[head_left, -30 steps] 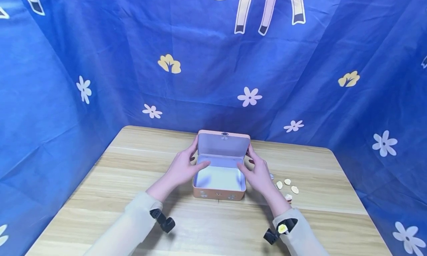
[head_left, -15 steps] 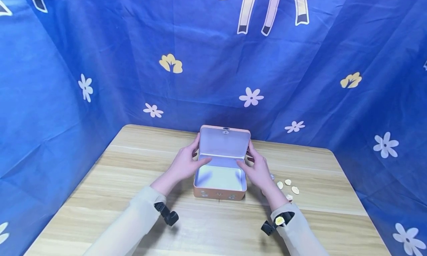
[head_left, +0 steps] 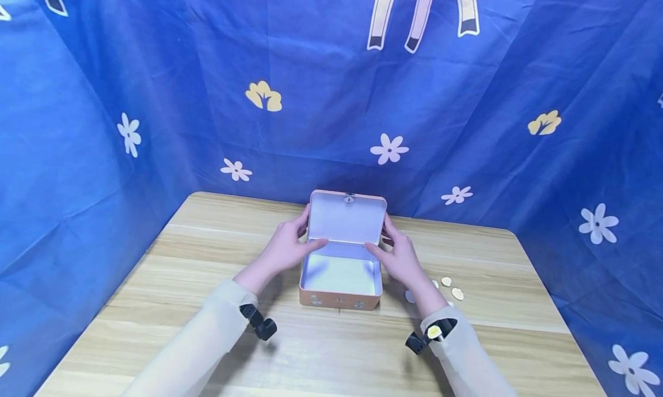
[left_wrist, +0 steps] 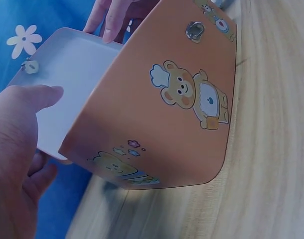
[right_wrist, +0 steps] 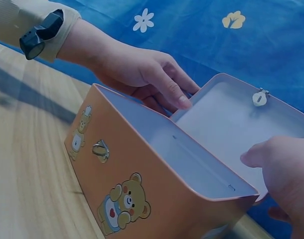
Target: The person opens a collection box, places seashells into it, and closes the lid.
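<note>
An orange tin box [head_left: 339, 300] with printed bears on its sides stands on the wooden table, its lid [head_left: 348, 216] raised at the back. The box's white inside is bare. At the lid's left side, my left hand [head_left: 286, 246] holds on with the thumb in front and the fingers behind. Mirroring it, my right hand [head_left: 401, 260] holds the lid's right side, thumb across the inner face. A metal latch plate [right_wrist: 259, 98] hangs at the lid's top edge. Its matching catch [left_wrist: 195, 31] is on the box front.
Several small pale, flat pieces [head_left: 457, 294] lie on the table [head_left: 497, 339] to the right of the box, some partly hidden by my right forearm. Behind the table hangs a blue cloth [head_left: 321, 126] with white flowers.
The lid has tilted further back, now showing more of its inner face. Both hands have moved with it, slightly away from me. The box's base has stayed in place.
</note>
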A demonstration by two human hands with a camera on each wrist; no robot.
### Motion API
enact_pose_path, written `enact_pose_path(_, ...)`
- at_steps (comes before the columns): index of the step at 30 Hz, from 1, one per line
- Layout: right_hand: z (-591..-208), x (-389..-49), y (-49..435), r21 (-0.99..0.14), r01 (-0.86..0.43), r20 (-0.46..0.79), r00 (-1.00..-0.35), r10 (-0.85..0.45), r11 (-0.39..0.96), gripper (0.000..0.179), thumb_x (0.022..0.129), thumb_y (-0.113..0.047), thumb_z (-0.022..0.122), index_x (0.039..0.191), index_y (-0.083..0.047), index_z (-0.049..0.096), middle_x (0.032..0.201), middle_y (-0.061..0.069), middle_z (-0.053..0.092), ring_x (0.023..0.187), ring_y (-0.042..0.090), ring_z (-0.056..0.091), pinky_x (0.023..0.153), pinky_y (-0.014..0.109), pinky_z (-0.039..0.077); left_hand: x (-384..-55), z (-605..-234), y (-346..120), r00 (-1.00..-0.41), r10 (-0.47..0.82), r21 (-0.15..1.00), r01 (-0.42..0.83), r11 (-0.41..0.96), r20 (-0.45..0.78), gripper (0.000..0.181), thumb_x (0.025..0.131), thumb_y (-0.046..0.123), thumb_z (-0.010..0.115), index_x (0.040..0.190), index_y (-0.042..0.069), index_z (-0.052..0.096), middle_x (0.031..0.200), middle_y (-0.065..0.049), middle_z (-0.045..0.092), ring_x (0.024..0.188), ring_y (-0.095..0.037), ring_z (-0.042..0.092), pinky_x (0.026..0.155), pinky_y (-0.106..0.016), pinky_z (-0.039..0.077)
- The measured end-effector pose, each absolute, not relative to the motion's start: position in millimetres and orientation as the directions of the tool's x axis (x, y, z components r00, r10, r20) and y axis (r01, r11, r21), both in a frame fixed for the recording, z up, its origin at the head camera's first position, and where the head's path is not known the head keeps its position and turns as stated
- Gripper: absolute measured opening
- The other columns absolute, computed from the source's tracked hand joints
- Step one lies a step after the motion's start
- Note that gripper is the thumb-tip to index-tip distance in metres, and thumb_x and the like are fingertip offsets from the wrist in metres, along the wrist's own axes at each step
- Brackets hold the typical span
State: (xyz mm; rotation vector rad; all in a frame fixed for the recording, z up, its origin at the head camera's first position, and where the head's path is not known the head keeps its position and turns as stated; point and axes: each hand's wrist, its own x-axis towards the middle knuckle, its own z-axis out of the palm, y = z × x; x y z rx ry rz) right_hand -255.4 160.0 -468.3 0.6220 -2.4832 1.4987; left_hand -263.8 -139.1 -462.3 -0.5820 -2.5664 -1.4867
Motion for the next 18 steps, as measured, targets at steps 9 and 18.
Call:
enact_pose_path(9, -468.0, -262.5, 159.9, -0.805, -0.416, 0.327, -0.906, -0.269, 0.423, 0.089, 0.097, -0.012, 0.08, 0.166, -0.002, 0.025, 0.16, 0.017, 0.047, 0.142, 0.03, 0.051, 0.113, 0.051, 0.045, -270.4, -464.7, -140.2, -0.925, 0.26, 0.804, 0.372, 0.465, 0.277, 0.102, 0.09, 0.033, 0.088, 0.167, 0.007, 0.026, 0.163, -0.016, 0.039, 0.143, -0.031, 0.048, 0.115, -0.04, 0.041)
enact_pose_path(18, -469.4, -266.8, 161.1, -0.807, -0.398, 0.312, -0.914, -0.258, 0.435, 0.088, 0.097, -0.015, 0.08, 0.166, -0.002, 0.027, 0.16, 0.017, 0.048, 0.141, 0.032, 0.053, 0.113, 0.052, 0.045, -273.9, -462.4, -138.4, -0.924, 0.271, 0.801, 0.37, 0.47, 0.268, 0.103, 0.088, 0.03, 0.09, 0.166, 0.003, 0.027, 0.163, -0.019, 0.038, 0.142, -0.032, 0.048, 0.115, -0.04, 0.042)
